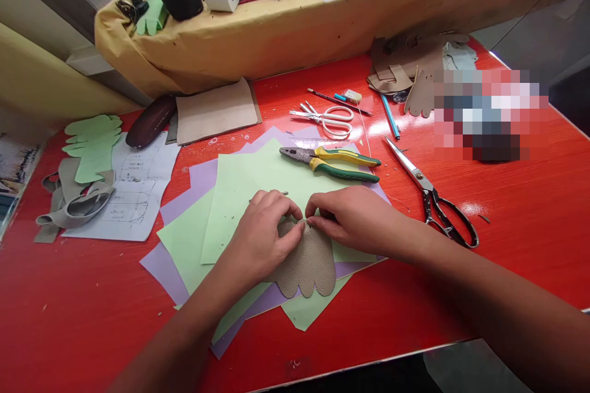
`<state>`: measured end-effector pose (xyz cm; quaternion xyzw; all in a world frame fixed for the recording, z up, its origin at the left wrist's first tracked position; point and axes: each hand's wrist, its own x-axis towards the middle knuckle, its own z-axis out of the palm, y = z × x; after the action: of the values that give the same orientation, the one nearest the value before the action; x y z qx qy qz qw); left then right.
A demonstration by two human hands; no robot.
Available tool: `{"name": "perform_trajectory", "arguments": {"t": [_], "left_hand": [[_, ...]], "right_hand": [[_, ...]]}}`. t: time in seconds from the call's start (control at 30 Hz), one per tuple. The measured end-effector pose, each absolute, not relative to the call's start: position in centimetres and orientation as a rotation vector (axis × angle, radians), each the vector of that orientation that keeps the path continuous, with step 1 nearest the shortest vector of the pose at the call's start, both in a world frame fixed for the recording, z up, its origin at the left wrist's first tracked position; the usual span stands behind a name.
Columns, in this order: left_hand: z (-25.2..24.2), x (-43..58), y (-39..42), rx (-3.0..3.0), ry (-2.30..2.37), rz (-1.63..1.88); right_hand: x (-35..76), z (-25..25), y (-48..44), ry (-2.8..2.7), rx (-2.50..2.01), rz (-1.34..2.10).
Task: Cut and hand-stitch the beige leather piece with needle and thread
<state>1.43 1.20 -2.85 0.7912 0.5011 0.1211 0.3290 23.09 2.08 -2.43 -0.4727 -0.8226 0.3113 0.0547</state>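
A glossy red tabletop [101, 295] fills most of my view, backed by a ledge draped in tan-orange covering [276, 37]. Near its middle, over fanned pale-green paper sheets [244, 190] and lilac paper sheets [177, 206], I have the grey-beige, flat leather piece [308, 261]. Its face is pebble-grained and matt, and the edge nearest me is cut into rounded lobes parted by narrow notches. The upper edge narrows between the fingertips, and part of its left side is hidden from me.

The left hand [267, 230] grips the leather by that upper edge, thumb laid on the face. The right hand [348, 218] has thumb and forefinger closed in a pinch at the same edge, just beside the left fingertips; what lies between them is too small for me to tell.

Just beyond the right hand I see steel pliers with yellow-and-green handles [318, 163], lying on the paper, and to its right, large black-handled metal scissors [421, 183], blades slightly apart.
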Motion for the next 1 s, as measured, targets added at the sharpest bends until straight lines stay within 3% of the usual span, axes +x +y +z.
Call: {"name": "perform_trajectory", "arguments": {"t": [1.0], "left_hand": [[-2.7,0.3,1.4,2.158,1.111,0.303]], "right_hand": [[23.2,-2.6,2.1,-2.492,-1.416,0.965]]}}
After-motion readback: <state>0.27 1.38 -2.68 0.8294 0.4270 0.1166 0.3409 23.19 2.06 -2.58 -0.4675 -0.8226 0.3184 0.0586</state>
